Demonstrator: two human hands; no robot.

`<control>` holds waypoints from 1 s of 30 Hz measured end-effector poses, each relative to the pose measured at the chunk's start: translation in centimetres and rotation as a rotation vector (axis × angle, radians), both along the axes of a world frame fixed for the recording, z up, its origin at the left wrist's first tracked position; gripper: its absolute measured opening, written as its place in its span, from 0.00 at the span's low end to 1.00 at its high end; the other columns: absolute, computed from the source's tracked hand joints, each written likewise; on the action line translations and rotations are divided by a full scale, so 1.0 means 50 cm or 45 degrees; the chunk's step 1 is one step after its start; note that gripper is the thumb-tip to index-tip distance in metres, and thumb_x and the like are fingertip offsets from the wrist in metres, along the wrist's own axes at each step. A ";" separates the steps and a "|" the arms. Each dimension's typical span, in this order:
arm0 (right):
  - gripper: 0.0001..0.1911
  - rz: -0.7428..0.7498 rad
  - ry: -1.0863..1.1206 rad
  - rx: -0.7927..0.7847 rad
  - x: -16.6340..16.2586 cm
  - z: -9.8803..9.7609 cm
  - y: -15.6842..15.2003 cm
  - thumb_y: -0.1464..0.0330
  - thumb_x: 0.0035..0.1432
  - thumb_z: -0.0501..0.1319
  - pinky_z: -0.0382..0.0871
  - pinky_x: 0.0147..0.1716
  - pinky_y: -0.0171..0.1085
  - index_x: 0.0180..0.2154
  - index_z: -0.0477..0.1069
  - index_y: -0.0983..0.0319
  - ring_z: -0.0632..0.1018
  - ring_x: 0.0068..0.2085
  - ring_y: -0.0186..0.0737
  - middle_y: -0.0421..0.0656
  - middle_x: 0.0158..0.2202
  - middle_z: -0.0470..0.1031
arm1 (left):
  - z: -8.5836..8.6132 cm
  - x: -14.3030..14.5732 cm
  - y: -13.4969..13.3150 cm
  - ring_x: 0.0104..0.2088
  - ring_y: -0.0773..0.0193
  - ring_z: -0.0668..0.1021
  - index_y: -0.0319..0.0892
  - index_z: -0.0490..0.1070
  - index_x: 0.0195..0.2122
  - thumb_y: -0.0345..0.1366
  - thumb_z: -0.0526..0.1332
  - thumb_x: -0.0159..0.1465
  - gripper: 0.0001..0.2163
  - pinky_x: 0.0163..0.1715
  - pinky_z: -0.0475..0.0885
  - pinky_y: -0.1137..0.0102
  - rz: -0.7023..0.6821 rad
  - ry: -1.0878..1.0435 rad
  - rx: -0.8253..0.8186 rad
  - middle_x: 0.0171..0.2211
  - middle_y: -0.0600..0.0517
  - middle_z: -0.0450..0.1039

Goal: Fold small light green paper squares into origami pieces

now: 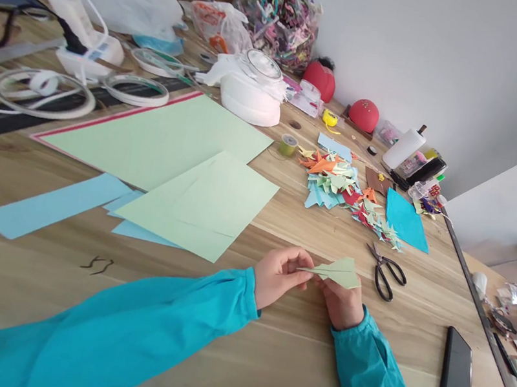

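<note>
Between both hands, just above the table, is a small folded piece of pale green paper [343, 271], shaped like a pointed plane with its narrow tip to the left. My left hand [278, 276] pinches that tip between thumb and fingers. From below and behind, my right hand [342, 303] grips the wider end, its fingers partly hidden by the paper. To the left lie a loose pale green sheet [207, 205] and blue paper strips [53, 203]. Black-handled scissors [386, 272] rest to the right of my right hand.
Beyond the hands lies a pile of folded coloured paper shapes [334, 179], with a bright blue sheet [407, 220] beside it. A phone [459, 376] is at the right. Cables [41, 94], a white roll [251, 97] and a stuffed plastic bag [276, 16] stand at the back.
</note>
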State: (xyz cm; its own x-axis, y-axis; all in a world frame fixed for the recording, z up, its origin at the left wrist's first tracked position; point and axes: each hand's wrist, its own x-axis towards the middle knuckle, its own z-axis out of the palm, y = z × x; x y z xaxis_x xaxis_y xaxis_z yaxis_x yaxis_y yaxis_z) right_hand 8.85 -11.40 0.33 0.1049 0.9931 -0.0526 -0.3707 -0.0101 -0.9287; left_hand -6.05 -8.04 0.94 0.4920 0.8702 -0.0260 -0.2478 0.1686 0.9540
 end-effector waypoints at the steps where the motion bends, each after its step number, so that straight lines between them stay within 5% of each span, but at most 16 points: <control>1: 0.08 -0.018 -0.002 0.014 0.002 -0.001 0.000 0.71 0.38 0.69 0.66 0.26 0.34 0.26 0.73 0.62 0.72 0.26 0.34 0.39 0.24 0.74 | 0.000 -0.002 0.002 0.22 0.70 0.72 0.38 0.66 0.27 0.34 0.62 0.51 0.07 0.25 0.68 0.72 0.019 0.013 0.009 0.24 0.55 0.69; 9: 0.11 -0.104 -0.213 0.071 0.026 -0.019 0.005 0.68 0.39 0.68 0.66 0.22 0.34 0.30 0.75 0.63 0.70 0.22 0.34 0.42 0.25 0.76 | -0.016 -0.010 0.020 0.22 0.68 0.74 0.39 0.68 0.27 0.36 0.62 0.51 0.06 0.25 0.68 0.72 0.113 0.119 0.060 0.22 0.55 0.70; 14: 0.15 -0.047 -0.455 0.149 0.021 -0.009 0.004 0.65 0.41 0.68 0.72 0.29 0.39 0.35 0.76 0.61 0.76 0.32 0.43 0.44 0.30 0.78 | -0.020 -0.013 0.040 0.23 0.66 0.74 0.38 0.69 0.33 0.37 0.63 0.50 0.11 0.27 0.70 0.70 0.135 0.106 -0.032 0.25 0.53 0.71; 21: 0.13 -0.290 -0.635 0.241 0.042 -0.018 0.018 0.69 0.45 0.66 0.73 0.38 0.41 0.37 0.75 0.59 0.78 0.37 0.44 0.44 0.36 0.78 | -0.034 -0.021 0.062 0.23 0.66 0.74 0.38 0.69 0.33 0.39 0.64 0.50 0.12 0.26 0.69 0.71 0.162 0.076 -0.118 0.25 0.52 0.70; 30: 0.06 -0.552 -0.873 0.178 0.041 -0.049 0.035 0.69 0.47 0.62 0.72 0.30 0.37 0.30 0.75 0.63 0.78 0.30 0.42 0.44 0.28 0.78 | -0.045 -0.015 0.071 0.23 0.67 0.73 0.37 0.70 0.28 0.40 0.63 0.51 0.10 0.27 0.67 0.73 0.108 0.052 -0.159 0.20 0.52 0.71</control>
